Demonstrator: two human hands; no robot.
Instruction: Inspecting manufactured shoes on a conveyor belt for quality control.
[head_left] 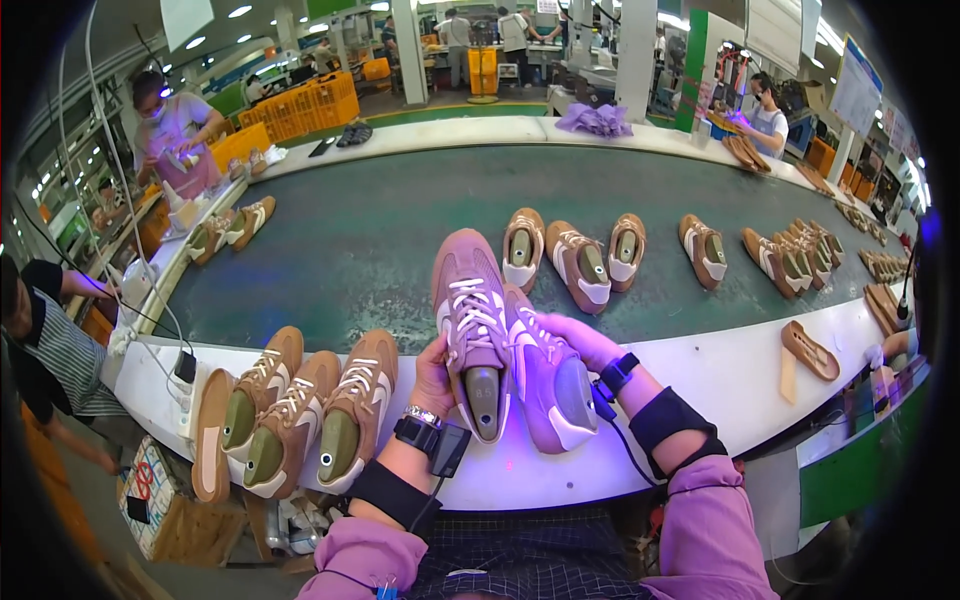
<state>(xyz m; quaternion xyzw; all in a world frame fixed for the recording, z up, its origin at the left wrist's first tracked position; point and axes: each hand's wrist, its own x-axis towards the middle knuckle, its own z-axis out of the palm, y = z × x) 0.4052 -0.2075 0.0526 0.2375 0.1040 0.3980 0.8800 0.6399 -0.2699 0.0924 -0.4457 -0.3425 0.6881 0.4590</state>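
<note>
Two laced sneakers with white stripes are held side by side over the white bench edge, under purple light. My left hand is closed round the side of the left sneaker, which has a shoe last in its opening. Against it leans the right sneaker, tilted, with its heel toward me. My right hand grips that one along its outer side, its fingers partly hidden behind the shoe. Both toes point away from me.
Several brown sneakers and a loose sole lie on the bench at left. More sneakers stand on the green conveyor. Another sole lies at right. Co-workers stand around the line; purple cloth lies at the far edge.
</note>
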